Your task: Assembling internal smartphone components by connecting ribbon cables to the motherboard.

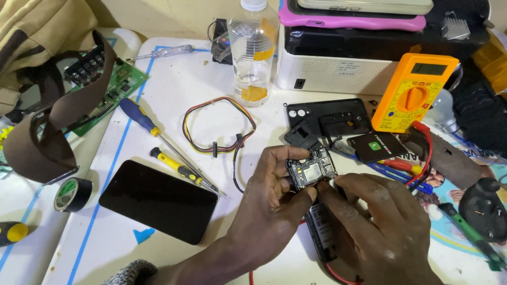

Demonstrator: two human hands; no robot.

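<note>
Spreading across the whole view, the white table (174, 79) is the landmark; everything else sits on it. At its far edge stands a white box-shaped device (332, 71), with an orange multimeter (414, 92) leaning just right of that. A clear plastic bottle (253, 47) stands toward the table's far middle. Nearer the table's left side lies a black phone screen panel (158, 200), face up, with two screwdrivers (169, 153) just beyond it and a looped wire harness (219, 126) past those.

Toward the table's near right, both hands meet over a small phone circuit board (311, 168). The left hand (269, 203) pinches the board's near-left edge between thumb and fingertips, holding it raised above the opened phone body (322, 232) below. The right hand (369, 211) comes in from the right, its fingertips pressed together at the board's near-right corner; whether they grip anything there I cannot tell. The board's long axis runs roughly away from the person, and it lies just beyond both sets of fingertips, the left hand having the fuller hold.
</note>
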